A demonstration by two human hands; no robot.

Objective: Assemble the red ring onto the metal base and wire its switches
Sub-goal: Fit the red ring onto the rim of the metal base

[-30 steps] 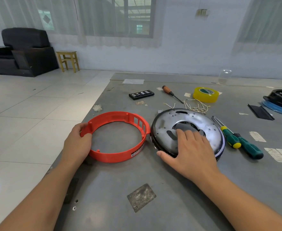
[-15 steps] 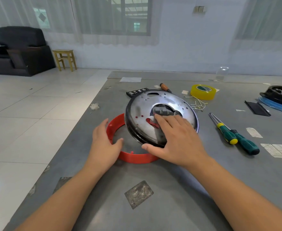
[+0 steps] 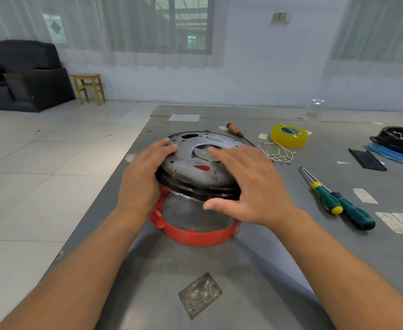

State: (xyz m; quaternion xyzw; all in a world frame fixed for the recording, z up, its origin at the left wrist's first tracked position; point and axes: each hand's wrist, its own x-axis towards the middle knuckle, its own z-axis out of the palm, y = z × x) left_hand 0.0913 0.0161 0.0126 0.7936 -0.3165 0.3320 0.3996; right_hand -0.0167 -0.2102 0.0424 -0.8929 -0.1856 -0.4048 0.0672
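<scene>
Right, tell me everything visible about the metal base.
The metal base is a round, shiny grey disc with a dark rim, small holes and a central opening. It sits tilted over the red ring, near edge raised. The left hand grips its left edge; the right hand lies across its top and near rim.

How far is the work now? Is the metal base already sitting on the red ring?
Not seated yet. Both parts are together: the metal base is over the red ring, tilted, its near edge raised. The left hand and right hand hold it. Seating remains, then wiring; the loose wires and screwdrivers lie untouched.
</scene>
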